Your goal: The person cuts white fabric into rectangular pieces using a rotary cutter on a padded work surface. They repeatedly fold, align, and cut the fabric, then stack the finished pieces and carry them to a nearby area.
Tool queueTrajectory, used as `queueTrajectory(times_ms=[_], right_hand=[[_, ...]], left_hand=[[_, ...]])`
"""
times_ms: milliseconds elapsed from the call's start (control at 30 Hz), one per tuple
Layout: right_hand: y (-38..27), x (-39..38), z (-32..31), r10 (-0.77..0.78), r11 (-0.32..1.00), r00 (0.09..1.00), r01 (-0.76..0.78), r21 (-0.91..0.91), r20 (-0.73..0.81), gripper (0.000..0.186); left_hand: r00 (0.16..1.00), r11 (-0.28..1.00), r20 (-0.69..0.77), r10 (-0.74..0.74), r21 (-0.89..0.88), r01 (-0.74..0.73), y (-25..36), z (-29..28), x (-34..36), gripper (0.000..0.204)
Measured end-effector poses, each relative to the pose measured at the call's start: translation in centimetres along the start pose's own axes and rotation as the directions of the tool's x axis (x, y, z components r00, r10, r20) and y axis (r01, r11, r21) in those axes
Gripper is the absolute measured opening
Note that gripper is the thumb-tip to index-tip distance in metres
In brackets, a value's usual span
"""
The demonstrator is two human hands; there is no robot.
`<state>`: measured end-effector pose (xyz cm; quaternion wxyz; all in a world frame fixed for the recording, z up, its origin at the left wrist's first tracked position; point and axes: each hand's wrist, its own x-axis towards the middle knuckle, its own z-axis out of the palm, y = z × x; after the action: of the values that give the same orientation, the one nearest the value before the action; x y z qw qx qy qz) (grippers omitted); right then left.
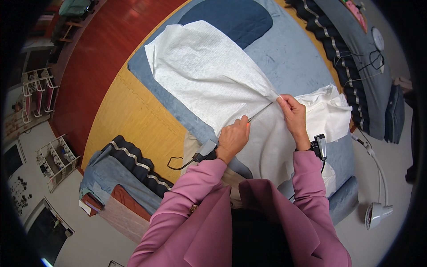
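A large, thin white fabric sheet (200,66) spreads over the blue bed cover, creased toward its right end. My right hand (293,116) is closed on the sheet's gathered edge, pinching it between thumb and fingers. My left hand (233,139) is closed around what looks like a pair of scissors (261,111). Their thin metal blade points up and right along the fabric toward my right hand; the handles are mostly hidden in my fingers. A paler stretch of white fabric (267,149) hangs below the blade toward my body. Both wrists wear small grey devices with cables.
More crumpled white fabric (327,111) lies right of my right hand. A dark blue quilted pad (235,20) rests at the far end of the blue cover (293,53). A white lamp (378,213) stands at right. Folded blue covers (124,173) lie at left, on yellow matting (133,115).
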<state>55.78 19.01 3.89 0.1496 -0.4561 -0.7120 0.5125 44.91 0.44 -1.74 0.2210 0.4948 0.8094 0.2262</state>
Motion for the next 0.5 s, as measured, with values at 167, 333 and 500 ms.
queueTrajectory(times_ms=[167,333,500], right_hand=[[0.15,0.01,-0.03,-0.066,0.997,0.998,0.065,-0.046,-0.014,0.018],[0.39,0.54,-0.52,-0.032,0.999,0.999,0.031,-0.028,-0.029,0.018],[-0.07,0.14,-0.21,-0.03,0.999,0.999,0.032,-0.044,0.044,0.017]], left_hand=[[1.0,1.0,0.003,0.006,-0.028,-0.006,0.22,-0.3,0.09,0.021],[0.999,0.995,-0.03,0.022,-0.097,-0.025,0.2,-0.72,-0.25,0.02],[0.999,0.994,-0.017,0.037,-0.106,-0.039,0.16,-0.05,0.2,0.02]])
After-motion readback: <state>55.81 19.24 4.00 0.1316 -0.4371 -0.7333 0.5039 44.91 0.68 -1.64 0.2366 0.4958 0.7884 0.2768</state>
